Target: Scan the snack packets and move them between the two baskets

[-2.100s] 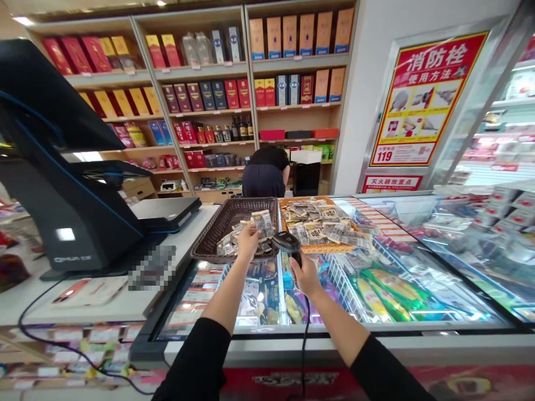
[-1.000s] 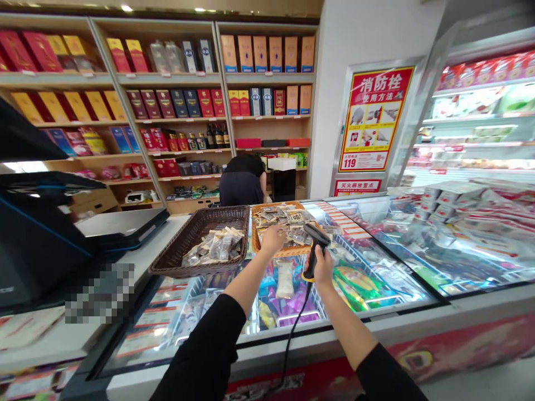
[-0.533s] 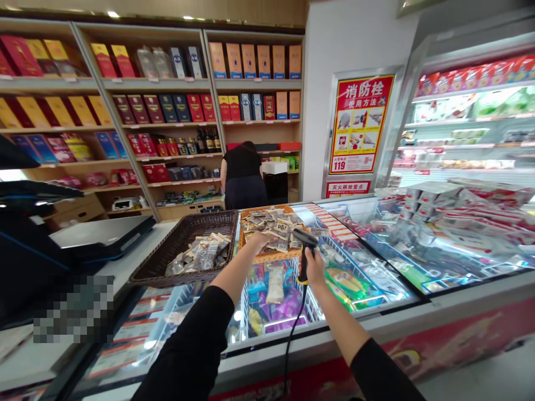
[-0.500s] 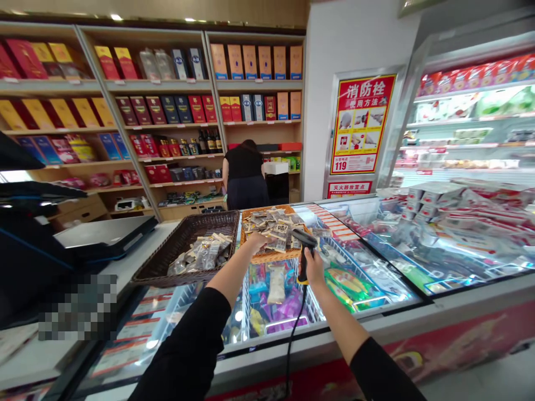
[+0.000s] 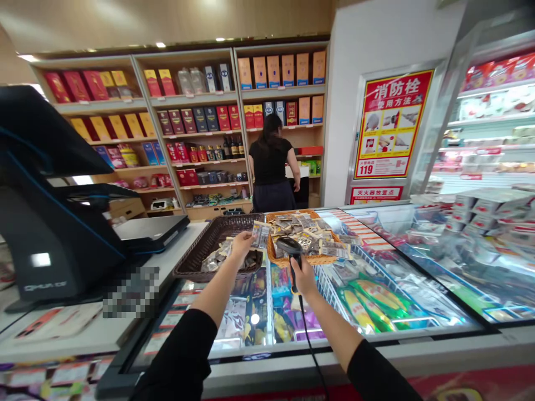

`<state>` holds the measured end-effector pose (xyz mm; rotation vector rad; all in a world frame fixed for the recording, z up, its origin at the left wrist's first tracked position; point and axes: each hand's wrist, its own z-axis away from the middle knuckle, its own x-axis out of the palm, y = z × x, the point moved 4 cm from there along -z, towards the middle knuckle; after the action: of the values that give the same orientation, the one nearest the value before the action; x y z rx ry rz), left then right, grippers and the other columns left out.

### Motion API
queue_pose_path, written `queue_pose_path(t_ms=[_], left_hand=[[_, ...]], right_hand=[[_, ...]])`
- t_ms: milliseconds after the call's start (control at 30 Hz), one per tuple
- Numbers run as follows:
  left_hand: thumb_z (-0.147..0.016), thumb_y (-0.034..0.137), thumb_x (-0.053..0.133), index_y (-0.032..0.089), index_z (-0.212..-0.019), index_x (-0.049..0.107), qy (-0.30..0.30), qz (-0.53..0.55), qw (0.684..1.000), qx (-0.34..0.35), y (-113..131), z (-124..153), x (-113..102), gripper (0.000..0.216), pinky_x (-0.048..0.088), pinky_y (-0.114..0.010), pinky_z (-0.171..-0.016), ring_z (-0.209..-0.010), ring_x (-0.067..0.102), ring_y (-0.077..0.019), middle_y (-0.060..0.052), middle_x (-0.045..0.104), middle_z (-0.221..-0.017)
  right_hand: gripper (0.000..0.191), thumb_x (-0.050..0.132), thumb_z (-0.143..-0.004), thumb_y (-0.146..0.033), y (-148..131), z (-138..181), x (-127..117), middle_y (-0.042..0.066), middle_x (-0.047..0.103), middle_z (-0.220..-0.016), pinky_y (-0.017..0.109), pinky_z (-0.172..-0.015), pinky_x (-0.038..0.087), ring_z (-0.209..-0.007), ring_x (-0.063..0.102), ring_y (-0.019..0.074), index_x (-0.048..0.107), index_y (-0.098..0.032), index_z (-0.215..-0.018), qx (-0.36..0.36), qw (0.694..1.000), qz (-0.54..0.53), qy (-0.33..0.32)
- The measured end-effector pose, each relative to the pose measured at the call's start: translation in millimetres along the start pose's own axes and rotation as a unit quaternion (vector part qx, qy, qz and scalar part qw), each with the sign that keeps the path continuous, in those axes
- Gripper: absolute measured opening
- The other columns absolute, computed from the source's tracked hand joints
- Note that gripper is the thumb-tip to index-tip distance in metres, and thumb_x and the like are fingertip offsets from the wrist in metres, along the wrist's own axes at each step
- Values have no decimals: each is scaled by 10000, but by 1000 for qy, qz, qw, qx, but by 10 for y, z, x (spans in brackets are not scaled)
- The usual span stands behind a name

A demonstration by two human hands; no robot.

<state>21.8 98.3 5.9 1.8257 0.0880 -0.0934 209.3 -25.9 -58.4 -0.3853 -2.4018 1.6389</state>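
My left hand (image 5: 243, 245) pinches a small clear snack packet (image 5: 261, 234) over the right side of the dark brown wicker basket (image 5: 190, 262). More packets lie heaped inside that basket. My right hand (image 5: 305, 277) is wrapped around the handle of a black barcode scanner (image 5: 290, 247), whose cord runs down over the freezer's front. The scanner's head is at the front rim of the orange wicker basket (image 5: 288, 260), which is full of similar packets. Both baskets rest on the glass top of the freezer.
A chest freezer (image 5: 368, 295) with bagged food stretches to the right. On the left counter stand a checkout terminal (image 5: 54, 223) and a flat scale (image 5: 152, 231). Beyond the freezer a person (image 5: 273, 161) in black stands by shelves of boxed goods (image 5: 204, 120).
My left hand has left the orange basket and moved left to the dark basket with a packet. The person behind has straightened up. The view has swung left.
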Motion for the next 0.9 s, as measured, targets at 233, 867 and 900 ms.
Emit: queue_pose_path(t_ms=[233, 867, 900], left_hand=[[-557, 328, 720, 155, -809, 585, 107, 112, 988, 24, -285, 42, -134, 334, 464, -265, -682, -739, 617, -158, -40, 658, -752], [-650, 276, 646, 163, -782, 556, 122, 2, 992, 37, -268, 56, -176, 196, 466, -286, -716, -749, 611, -165, -40, 637, -757], [-662, 269, 635, 164, -774, 552, 121, -19, 992, 39, -261, 37, -202, 175, 466, -288, -716, -747, 614, -168, -42, 640, -759]], right_hand=[[257, 453, -860, -449, -19, 263, 222, -48, 495, -477, 230, -365, 352, -345, 466, 129, 474, -209, -768, -24, 997, 42, -56], [249, 460, -871, -438, 12, 304, 235, -59, 473, -492, 216, -352, 346, -341, 445, 106, 464, -202, -792, -20, 997, 22, -71], [251, 461, -870, -442, 7, 301, 229, -60, 475, -495, 215, -351, 348, -341, 445, 106, 464, -203, -795, -16, 997, 15, -68]])
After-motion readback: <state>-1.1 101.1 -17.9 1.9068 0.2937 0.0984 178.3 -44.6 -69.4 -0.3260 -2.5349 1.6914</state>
